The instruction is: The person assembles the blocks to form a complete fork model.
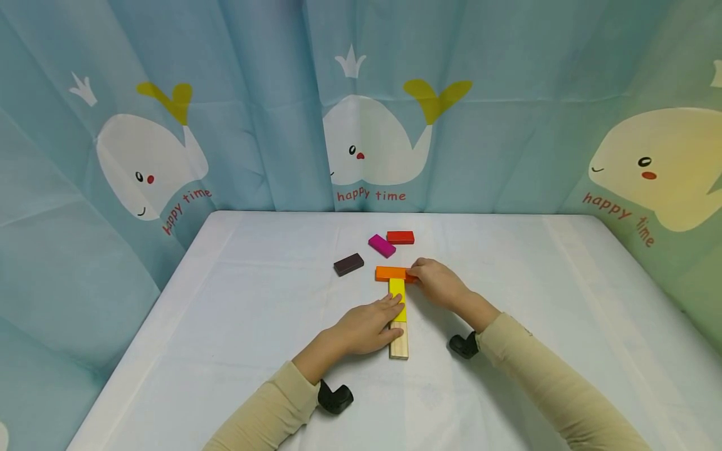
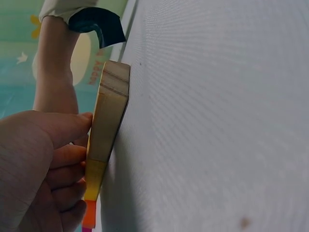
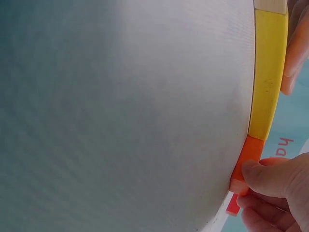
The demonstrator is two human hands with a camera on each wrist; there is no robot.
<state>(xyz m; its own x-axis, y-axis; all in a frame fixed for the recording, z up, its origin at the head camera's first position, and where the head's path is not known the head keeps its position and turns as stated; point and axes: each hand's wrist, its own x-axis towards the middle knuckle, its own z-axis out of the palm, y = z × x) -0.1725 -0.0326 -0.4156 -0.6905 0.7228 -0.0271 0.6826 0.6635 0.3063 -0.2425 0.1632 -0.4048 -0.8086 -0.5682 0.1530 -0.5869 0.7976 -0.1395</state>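
An orange block is set crosswise at the far end of a yellow block on the white tabletop, a T being formed by the pair. The orange block's long axis is laid left to right, while that of the yellow block is pointed away from the person. The orange block's right end is pinched between the thumb and fingers of the right hand, by which the crosspiece is more closely reached. Nothing is gripped by the left hand: its unclenched fingers are rested across the yellow block, and its thumb is laid on a plain wooden block, which is lined up end to end with the yellow one on the person's side. A dark brown block is placed apart, left of the orange one; a magenta block and a red block are positioned beyond it.
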